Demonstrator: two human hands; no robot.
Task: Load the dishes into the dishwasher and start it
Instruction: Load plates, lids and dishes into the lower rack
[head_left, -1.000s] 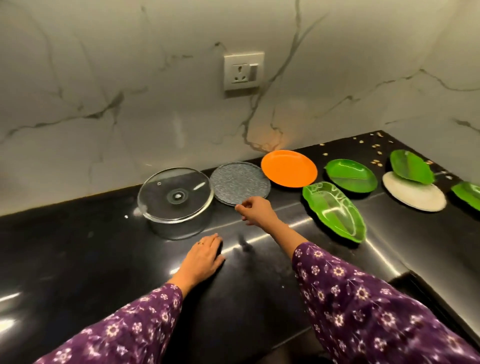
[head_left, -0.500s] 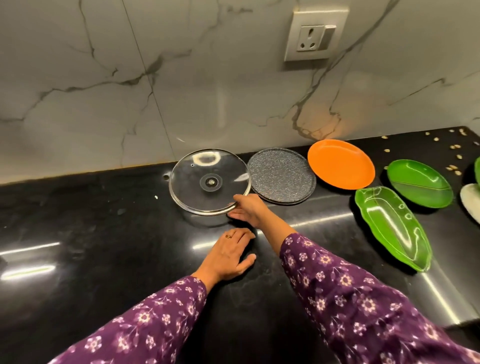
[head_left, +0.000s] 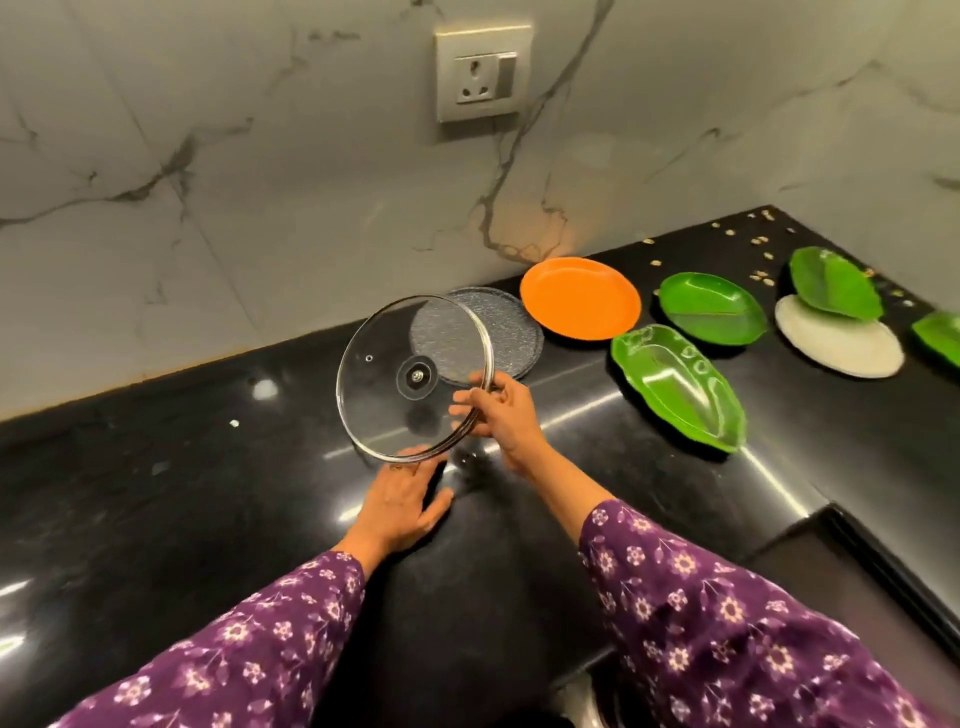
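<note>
Tilted glass lid (head_left: 395, 384) gripped by right hand (head_left: 498, 415); left hand (head_left: 400, 499) apparently below.

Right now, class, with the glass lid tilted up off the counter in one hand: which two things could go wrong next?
1. The right hand pinches the glass lid only at its rim. It could slip and crack on the hard black counter, close to the left hand resting flat below it.
2. The lid's far edge sits near the grey plate; a careless swing may knock it.
</note>
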